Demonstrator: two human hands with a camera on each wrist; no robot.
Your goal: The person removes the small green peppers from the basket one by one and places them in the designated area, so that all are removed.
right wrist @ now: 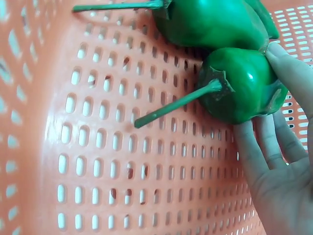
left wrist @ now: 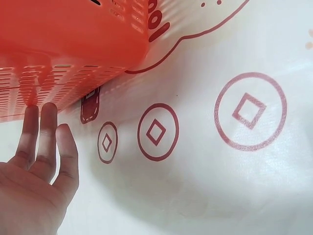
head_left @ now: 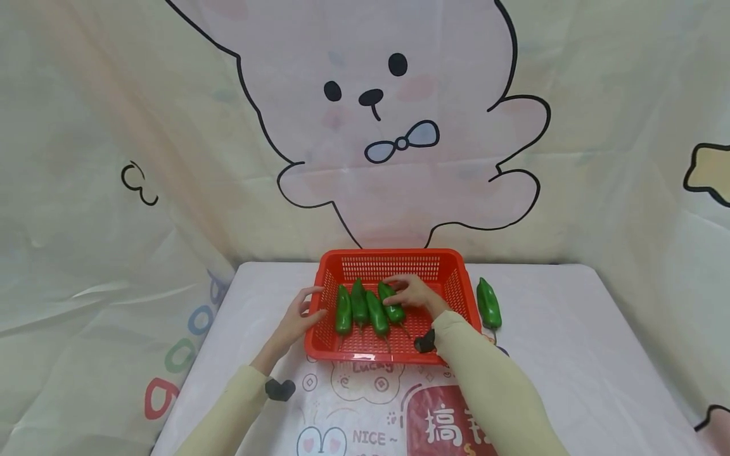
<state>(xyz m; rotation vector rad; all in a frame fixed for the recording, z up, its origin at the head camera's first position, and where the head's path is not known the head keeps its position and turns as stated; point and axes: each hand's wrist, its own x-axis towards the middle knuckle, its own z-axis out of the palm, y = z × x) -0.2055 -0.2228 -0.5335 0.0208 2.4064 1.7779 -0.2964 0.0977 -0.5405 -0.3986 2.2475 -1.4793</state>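
Observation:
A red plastic basket with slotted walls stands on the table. Inside lie several green peppers, side by side with their stems toward me. My right hand reaches in and holds the rightmost green pepper between thumb and fingers, low over the basket floor. In the right wrist view its stem points left, and another green pepper lies against it. My left hand is at the basket's left side, fingers extended, fingertips at the slotted outer wall; whether they press on it I cannot tell.
One more green pepper lies on the table, just right of the basket. A white tablecloth with printed drawings covers the table. Behind it hangs a cloth backdrop with a cartoon bear.

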